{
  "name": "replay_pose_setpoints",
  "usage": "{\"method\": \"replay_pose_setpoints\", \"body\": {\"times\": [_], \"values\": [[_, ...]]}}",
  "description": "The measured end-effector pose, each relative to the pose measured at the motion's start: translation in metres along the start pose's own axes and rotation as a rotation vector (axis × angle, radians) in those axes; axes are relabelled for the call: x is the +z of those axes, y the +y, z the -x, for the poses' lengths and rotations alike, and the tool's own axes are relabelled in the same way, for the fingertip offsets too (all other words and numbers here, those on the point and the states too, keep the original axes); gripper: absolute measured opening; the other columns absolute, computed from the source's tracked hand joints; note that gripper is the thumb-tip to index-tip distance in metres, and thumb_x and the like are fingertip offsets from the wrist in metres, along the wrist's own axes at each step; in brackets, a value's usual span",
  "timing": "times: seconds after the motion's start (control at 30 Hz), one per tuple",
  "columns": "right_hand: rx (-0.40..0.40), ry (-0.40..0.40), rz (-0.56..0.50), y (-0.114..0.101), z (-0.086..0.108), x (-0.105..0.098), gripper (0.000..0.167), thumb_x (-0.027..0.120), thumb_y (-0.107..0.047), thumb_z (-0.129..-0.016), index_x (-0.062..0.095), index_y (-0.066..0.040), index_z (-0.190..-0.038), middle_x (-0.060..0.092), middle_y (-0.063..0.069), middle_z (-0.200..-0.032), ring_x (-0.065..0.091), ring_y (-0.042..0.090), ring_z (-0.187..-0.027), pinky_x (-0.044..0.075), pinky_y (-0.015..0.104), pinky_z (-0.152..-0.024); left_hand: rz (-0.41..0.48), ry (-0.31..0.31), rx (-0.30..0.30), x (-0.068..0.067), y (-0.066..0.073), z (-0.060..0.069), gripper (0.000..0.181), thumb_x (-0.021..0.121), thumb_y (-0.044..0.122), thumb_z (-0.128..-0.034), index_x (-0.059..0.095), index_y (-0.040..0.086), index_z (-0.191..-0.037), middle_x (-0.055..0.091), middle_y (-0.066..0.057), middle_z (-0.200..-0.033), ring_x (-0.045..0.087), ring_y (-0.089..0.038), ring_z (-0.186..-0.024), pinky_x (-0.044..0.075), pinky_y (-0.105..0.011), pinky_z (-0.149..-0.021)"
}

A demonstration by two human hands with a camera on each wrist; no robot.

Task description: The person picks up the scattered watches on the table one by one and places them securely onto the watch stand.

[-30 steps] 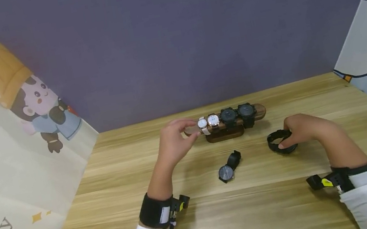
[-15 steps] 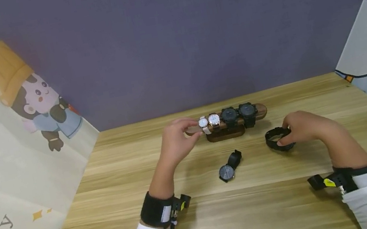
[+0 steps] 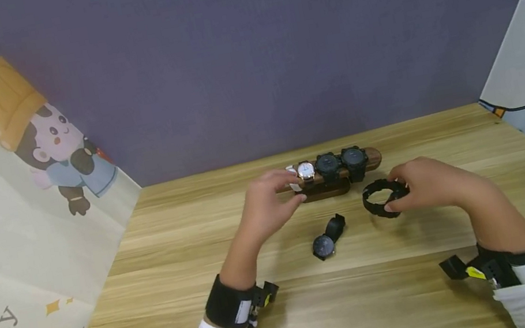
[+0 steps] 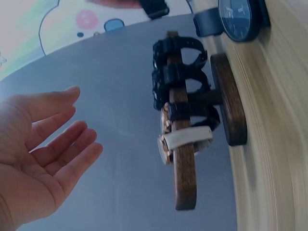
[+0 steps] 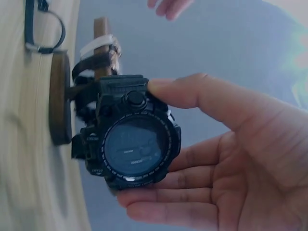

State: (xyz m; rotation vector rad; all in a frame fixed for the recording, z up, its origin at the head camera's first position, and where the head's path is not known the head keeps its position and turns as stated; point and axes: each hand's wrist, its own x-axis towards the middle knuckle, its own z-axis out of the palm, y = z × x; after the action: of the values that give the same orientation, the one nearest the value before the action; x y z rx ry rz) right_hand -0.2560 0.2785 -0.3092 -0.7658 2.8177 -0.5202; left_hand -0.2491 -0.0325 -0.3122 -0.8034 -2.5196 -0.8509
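Observation:
My right hand (image 3: pixel 429 184) pinches a black digital watch (image 5: pixel 137 147) between thumb and fingers, its strap forming a ring, raised over the table right of the stand. The wooden watch stand (image 3: pixel 374 158) bears a white-strapped watch (image 4: pixel 187 138), a dark-strapped watch with a white dial (image 3: pixel 306 170) and two bulky black watches (image 3: pixel 328 165). Before the stand's left end is my left hand (image 3: pixel 267 208), fingers relaxed and apart from it in the left wrist view, holding nothing. Another watch with a dark round dial (image 3: pixel 323 246) lies on the table, its black strap partly curled.
The light wood table (image 3: pixel 158 288) meets a dark grey-blue wall panel (image 3: pixel 244 61) behind the stand. Side panels with cartoon prints (image 3: pixel 24 130) flank it. Each wrist wears a black camera band (image 3: pixel 231 304).
My right hand has lifted the digital watch and moved left toward the stand. My left hand has shifted a little right, now covering part of the white-strapped watch in the head view.

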Motion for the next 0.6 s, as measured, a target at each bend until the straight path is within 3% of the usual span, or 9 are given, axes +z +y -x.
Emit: {"method": "replay_pose_setpoints", "body": {"times": [0.1,0.27,0.43,0.6], "values": [[-0.032,0.02,0.012,-0.012,0.003,0.0,0.072,0.075,-0.046,-0.082,0.06,0.012,-0.121,0.07,0.016,-0.104,0.067,0.028,-0.088,0.055,0.05,-0.076,-0.067,-0.04,0.085,0.002,0.007,0.001,0.028,0.081,0.017,-0.081,0.074,0.007,-0.106,0.07,-0.006,-0.112,0.064,-0.021,-0.106,0.051,-0.03,-0.094],[-0.104,0.045,0.0,-0.029,0.006,0.001,0.069,0.077,-0.043,-0.081,0.061,0.01,-0.121,0.069,0.0,-0.085,0.058,0.005,-0.065,0.054,0.036,-0.063,-0.1,-0.176,0.189,0.011,0.02,0.004,0.034,0.08,0.02,-0.0833,0.072,0.009,-0.115,0.069,-0.004,-0.115,0.062,-0.018,-0.109,0.049,-0.028,-0.097],[-0.164,0.058,-0.04,-0.044,0.009,0.003,0.067,0.077,-0.042,-0.082,0.06,0.008,-0.123,0.063,-0.01,-0.073,0.054,0.001,-0.061,0.049,0.027,-0.056,-0.09,-0.267,0.3,0.018,0.031,0.007,0.037,0.082,0.024,-0.0816,0.072,0.009,-0.114,0.066,-0.003,-0.116,0.058,-0.018,-0.108,0.046,-0.024,-0.095],[-0.183,0.079,-0.047,-0.05,0.011,0.005,0.067,0.077,-0.042,-0.082,0.059,0.005,-0.126,0.065,-0.007,-0.08,0.057,0.003,-0.067,0.051,0.028,-0.058,-0.086,-0.266,0.395,0.024,0.034,0.009,0.022,0.081,0.021,-0.0825,0.076,0.012,-0.102,0.066,0.0,-0.107,0.056,-0.016,-0.098,0.046,-0.023,-0.087]]}}
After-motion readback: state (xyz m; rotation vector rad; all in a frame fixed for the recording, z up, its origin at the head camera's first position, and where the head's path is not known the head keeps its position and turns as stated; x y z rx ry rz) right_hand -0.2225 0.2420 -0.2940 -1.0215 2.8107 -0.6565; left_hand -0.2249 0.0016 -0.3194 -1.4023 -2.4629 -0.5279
